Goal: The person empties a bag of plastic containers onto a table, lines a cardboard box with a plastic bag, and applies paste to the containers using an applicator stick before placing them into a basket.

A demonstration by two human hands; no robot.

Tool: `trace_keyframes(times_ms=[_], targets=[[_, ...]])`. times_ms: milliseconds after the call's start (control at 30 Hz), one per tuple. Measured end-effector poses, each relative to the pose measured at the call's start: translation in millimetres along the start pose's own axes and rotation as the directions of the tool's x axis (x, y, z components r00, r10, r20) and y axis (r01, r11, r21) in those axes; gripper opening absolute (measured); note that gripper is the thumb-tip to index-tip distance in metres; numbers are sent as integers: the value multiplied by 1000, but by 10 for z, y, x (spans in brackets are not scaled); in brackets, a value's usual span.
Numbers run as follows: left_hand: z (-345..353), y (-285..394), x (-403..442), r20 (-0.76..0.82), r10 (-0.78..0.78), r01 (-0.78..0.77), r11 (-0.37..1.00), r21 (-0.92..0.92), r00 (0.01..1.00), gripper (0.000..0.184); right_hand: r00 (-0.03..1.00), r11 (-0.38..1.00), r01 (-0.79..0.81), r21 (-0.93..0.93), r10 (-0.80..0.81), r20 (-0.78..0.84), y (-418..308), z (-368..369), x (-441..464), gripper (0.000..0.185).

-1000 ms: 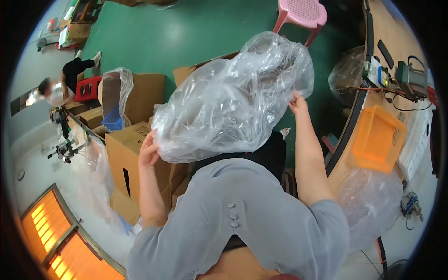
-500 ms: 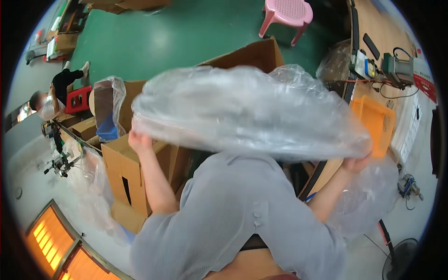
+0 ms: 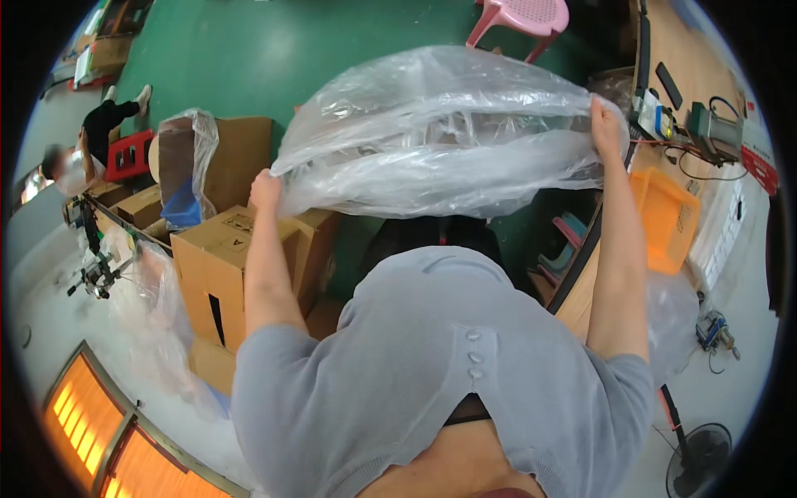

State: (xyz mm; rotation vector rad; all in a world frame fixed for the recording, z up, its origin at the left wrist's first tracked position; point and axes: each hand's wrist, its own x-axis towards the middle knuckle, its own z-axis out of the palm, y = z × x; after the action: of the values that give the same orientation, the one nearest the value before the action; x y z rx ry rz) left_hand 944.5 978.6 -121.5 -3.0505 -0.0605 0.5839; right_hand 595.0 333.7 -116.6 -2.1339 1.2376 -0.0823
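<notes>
A large clear plastic bag (image 3: 440, 133) is stretched wide in front of my body, above the green floor. My left hand (image 3: 266, 191) is closed on its left end, fingers wrapped in the film. At the bag's right end, my right hand (image 3: 606, 129) grips the edge with the arm reaching forward. The bag is puffed up with folds running across it; nothing can be made out inside it.
Cardboard boxes (image 3: 220, 241) stand at the left, near a blue bin (image 3: 183, 205) and a red stool (image 3: 129, 158). A person (image 3: 79, 162) is at far left. A pink stool (image 3: 527, 15) stands ahead. An orange basket (image 3: 664, 220) is on the right-hand table (image 3: 594, 282).
Both hands have risen forward with the bag, the right hand most. The bag was bunched, then swung low in a blur, and is now spread out sideways between the hands.
</notes>
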Motion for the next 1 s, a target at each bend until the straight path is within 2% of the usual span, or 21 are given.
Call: trace_keyframes(times_ms=[133,167,200,233,300,333,367,400,467,500,567,600,633,667,733,767,800,867,900,967,1000], targets=[[-4,221,-133,-90,-205,161,921,-355,975,39,1000,998,13,69,-12,-20,-49,287,-160,61],[253,-59,154,-261,-225,170,961,-217,939,38,998,991,24,131,-32,57,-34,248,-119,58],[-125,152,-15,-346,-311,178,914,-366,885,34,998,995,-15,100,8,68,-161,159,-117,53],[-133,-114,185,-538,-233,32,934,-356,811,29,999,993,46,106,-44,-21,-492,13,-213,51],[-390,-516,390,-733,-187,-131,926,-353,654,26,965,959,225,171,-196,-171,-1059,-295,-383,48],[-699,-546,279,-683,-35,-374,816,-441,730,22,928,913,341,225,-288,-238,-1236,-429,-418,48],[-843,-576,165,-665,-70,-357,800,-483,744,20,884,873,424,241,-341,-320,-1457,-541,-476,50],[-943,-607,73,-647,-101,-343,780,-523,756,18,912,921,353,163,-299,-282,-1403,-608,-454,51],[-897,-711,-84,-603,41,-300,893,-335,796,20,954,980,201,-3,-197,-225,-1232,-784,-379,55],[-799,-767,-153,-571,107,-285,930,-232,814,23,964,952,121,-280,-179,-194,-1361,-798,-463,62],[-373,-876,-346,-598,299,-481,861,-167,743,33,975,827,134,-546,-207,-75,-1204,-649,-532,62],[-30,-1076,-429,-435,304,-401,904,-148,848,42,979,736,147,-661,-206,-11,-1076,-507,-584,62],[129,-1092,-648,-105,193,-205,972,-114,976,42,978,722,147,-676,-209,-11,-900,-371,-668,59],[208,-1007,-894,89,168,-157,981,-110,982,43,977,708,149,-691,-213,-7,-684,-247,-777,57],[712,-1339,-1155,226,222,-225,974,-12,949,42,985,651,114,-750,-173,-1,-239,-83,-971,52],[743,-1328,-1311,375,136,-163,986,41,917,42,994,636,92,-767,-102,34,-266,-96,-1037,51],[790,-1372,-1303,402,104,-126,992,30,910,39,997,616,74,-784,-28,71,-311,-121,-1125,50],[981,-1631,-1500,475,176,-149,984,-96,862,36,986,613,129,-779,-164,35,72,-83,-1399,52],[1023,-1706,-1474,531,119,-99,993,-65,839,35,973,609,156,-778,-230,15,219,-80,-1506,54],[1070,-1815,-1349,629,7,-9,1000,1,778,35,985,591,171,-788,-115,127,134,-132,-1651,50],[1080,-1793,-1298,580,55,-49,998,-27,813,35,982,583,178,-793,-58,178,78,-136,-1674,48]])
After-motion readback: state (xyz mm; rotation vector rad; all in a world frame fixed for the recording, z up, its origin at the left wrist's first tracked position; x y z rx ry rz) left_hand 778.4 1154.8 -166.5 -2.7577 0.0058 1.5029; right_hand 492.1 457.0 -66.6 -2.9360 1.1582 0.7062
